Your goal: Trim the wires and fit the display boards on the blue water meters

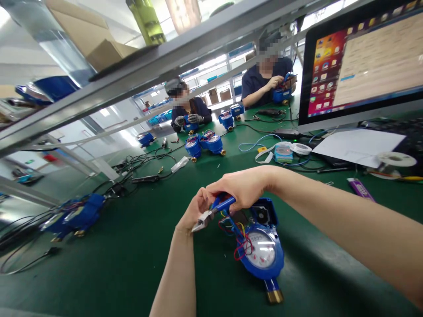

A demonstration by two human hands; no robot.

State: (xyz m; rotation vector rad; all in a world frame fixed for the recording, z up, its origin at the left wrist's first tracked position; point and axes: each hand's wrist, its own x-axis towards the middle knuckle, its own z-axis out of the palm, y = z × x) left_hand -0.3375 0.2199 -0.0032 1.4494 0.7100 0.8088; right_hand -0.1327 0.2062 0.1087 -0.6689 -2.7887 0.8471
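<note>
In front of me on the green bench lies a blue water meter (261, 251) with a clear round dial and a brass end pointing toward me. Its dark blue cover box stands open at the far side, and thin red, yellow and black wires (243, 246) spill out of it. My right hand (244, 187) is closed around blue-handled pliers (206, 218), whose metal jaws point left and down over my left wrist. Close beside it, my left hand (197, 206) has its fingers bent together behind the pliers; what they pinch is hidden.
More blue meters (211, 143) stand farther back, and others (74, 215) lie at the left. A monitor (363, 61), white paper (358, 145) and a wire spool (396, 159) are on the right. Cables cross the bench. Two co-workers (267, 83) handle meters opposite, below a metal shelf (158, 57).
</note>
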